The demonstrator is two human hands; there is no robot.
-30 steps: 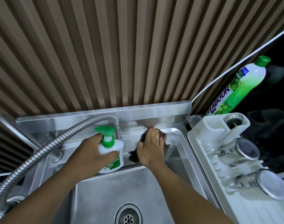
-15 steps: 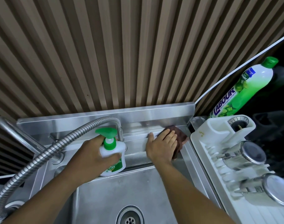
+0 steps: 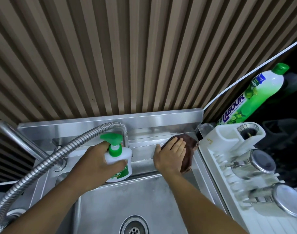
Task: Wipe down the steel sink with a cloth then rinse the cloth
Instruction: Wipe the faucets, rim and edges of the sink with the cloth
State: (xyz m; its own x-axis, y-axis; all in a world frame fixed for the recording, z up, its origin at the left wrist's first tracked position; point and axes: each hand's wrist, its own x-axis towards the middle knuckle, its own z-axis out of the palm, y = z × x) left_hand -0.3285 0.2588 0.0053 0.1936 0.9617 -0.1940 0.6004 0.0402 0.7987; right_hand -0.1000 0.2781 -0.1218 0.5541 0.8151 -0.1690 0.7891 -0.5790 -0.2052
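Observation:
The steel sink [image 3: 110,208] fills the lower middle, with its drain [image 3: 134,227] at the bottom edge. My right hand [image 3: 169,153] lies flat on a dark brown cloth [image 3: 188,154], pressing it onto the back ledge at the sink's right rear corner. My left hand [image 3: 95,161] grips a white soap pump bottle [image 3: 118,159] with a green top, holding it at the back ledge just in front of the tap's base. Much of the cloth is hidden under my right hand.
A flexible steel tap hose [image 3: 43,164] arcs from the lower left to the tap. A white dish rack [image 3: 242,174] with steel cups [image 3: 255,162] stands right of the sink. A green dish-soap bottle [image 3: 252,97] stands behind the rack. Slatted wall panels [image 3: 127,56] rise behind.
My right hand has slid the cloth rightward along the back ledge, from beside the tap to the right rear corner. My left hand has kept hold of the pump bottle.

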